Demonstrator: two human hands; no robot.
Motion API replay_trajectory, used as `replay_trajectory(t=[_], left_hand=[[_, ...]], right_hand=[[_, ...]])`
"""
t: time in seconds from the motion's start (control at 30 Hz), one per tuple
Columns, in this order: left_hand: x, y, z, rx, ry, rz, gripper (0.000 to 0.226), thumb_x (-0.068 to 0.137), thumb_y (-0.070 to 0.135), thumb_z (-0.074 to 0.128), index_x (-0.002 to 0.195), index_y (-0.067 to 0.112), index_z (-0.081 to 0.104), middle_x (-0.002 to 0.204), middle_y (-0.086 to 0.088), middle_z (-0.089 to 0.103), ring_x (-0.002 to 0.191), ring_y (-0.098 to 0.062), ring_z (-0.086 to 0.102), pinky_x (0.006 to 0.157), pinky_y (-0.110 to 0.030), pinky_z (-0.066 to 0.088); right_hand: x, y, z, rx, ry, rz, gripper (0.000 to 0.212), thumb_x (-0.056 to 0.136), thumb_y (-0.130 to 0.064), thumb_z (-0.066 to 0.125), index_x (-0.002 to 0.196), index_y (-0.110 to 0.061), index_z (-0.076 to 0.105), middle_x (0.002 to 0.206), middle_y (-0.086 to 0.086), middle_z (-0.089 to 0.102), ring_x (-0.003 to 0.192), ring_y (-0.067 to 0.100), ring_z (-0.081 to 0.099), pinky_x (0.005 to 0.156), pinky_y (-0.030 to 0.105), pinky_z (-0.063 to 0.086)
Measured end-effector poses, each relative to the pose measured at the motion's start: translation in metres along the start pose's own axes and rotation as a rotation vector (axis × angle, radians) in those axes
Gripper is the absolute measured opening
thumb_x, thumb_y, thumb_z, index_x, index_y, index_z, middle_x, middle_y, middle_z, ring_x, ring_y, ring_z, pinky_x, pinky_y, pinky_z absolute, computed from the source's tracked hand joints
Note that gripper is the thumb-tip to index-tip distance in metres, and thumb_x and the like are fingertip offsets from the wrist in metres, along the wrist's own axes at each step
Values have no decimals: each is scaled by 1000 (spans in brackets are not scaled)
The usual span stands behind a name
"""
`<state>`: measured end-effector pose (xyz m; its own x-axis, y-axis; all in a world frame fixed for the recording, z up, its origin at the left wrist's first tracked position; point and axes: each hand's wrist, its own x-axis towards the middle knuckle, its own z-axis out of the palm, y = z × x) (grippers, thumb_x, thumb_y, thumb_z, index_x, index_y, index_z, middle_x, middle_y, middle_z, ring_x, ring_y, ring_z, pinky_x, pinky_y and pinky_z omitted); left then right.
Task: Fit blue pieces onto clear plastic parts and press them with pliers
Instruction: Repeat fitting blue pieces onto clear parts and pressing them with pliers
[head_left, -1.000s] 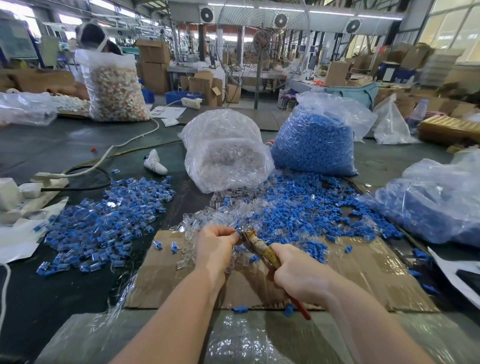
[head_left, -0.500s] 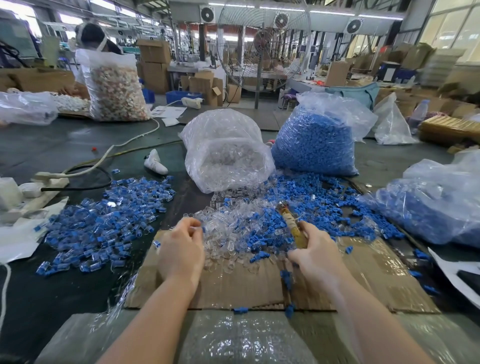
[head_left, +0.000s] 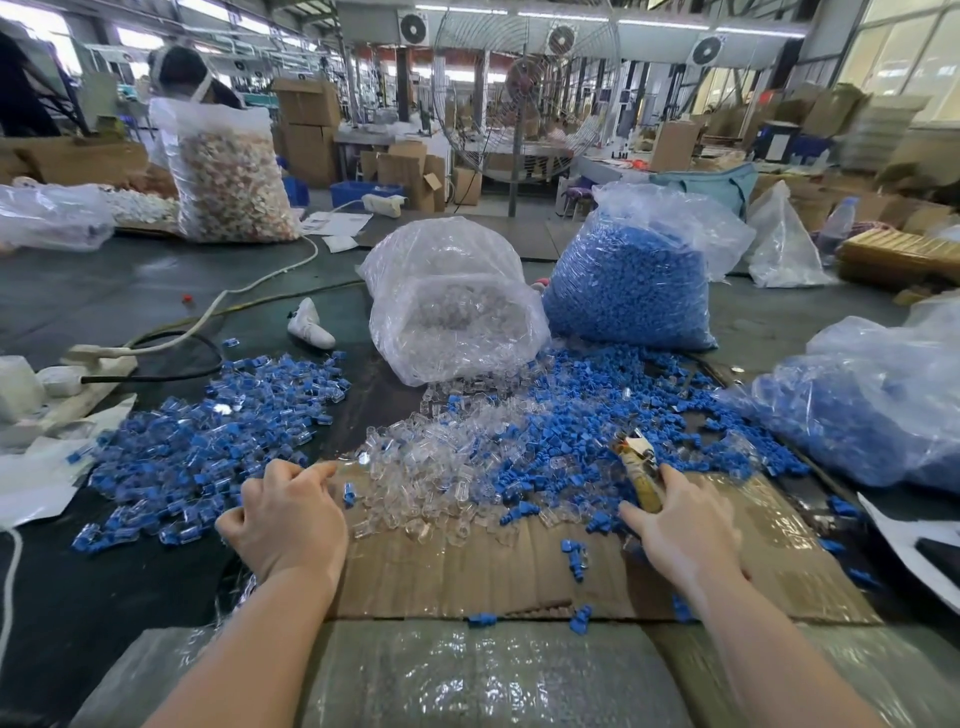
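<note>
Loose clear plastic parts (head_left: 441, 467) lie heaped at the far edge of a taped cardboard sheet (head_left: 467, 577). Loose blue pieces (head_left: 582, 410) spread to their right. A pile of fitted blue-and-clear pieces (head_left: 208, 431) lies to the left. My left hand (head_left: 288, 519) rests palm down between that pile and the clear heap, its fingers reaching toward the clear parts, and I see nothing in it. My right hand (head_left: 680, 525) grips the yellow-handled pliers (head_left: 641, 475), whose jaws point away over the blue pieces.
A bag of clear parts (head_left: 452, 301) and a bag of blue pieces (head_left: 628, 275) stand behind the heaps. Another blue-filled bag (head_left: 872, 405) lies at the right. A power strip with cables (head_left: 78, 364) sits at the left. Bubble wrap (head_left: 467, 675) covers the near edge.
My hands have parted. The left moved left and down from the pliers' jaws to the edge of the fitted pile. The right carried the pliers to the right.
</note>
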<state>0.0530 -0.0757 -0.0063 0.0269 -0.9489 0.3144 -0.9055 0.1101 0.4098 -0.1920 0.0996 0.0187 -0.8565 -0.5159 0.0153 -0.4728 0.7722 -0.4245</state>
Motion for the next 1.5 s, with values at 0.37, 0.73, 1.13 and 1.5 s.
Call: replay_trajectory(t=[0.37,0.73,1.13,1.5], left_hand=[[-32,33,9,-375,-15,280,21,84,17,64,105,19,67,103,4,55,98,-10,36,91,-30,26],[-63,52,8,-493,-330,662,15,85,28,63,98,24,68,83,15,54,87,-4,47,82,-12,37],[-67,49,2,-300,-532,941,57,58,84,47,84,33,48,90,22,40,85,2,28,82,-7,19],[-69,52,9,3,-451,1122,67,68,85,22,76,25,52,78,12,46,80,-9,41,78,-23,27]], right_hand=[[3,3,8,-141,8,9,59,89,-57,46,132,-17,38,136,15,42,124,31,37,99,42,33],[-5,-6,2,-210,138,-145,52,94,-50,40,138,-22,36,135,7,42,125,25,37,104,40,29],[-25,-26,13,-138,214,-467,31,94,-19,45,124,-27,52,119,-7,51,110,12,43,96,26,35],[-27,-30,17,-88,109,-513,21,96,-19,43,109,-25,59,107,-10,61,102,9,50,91,23,38]])
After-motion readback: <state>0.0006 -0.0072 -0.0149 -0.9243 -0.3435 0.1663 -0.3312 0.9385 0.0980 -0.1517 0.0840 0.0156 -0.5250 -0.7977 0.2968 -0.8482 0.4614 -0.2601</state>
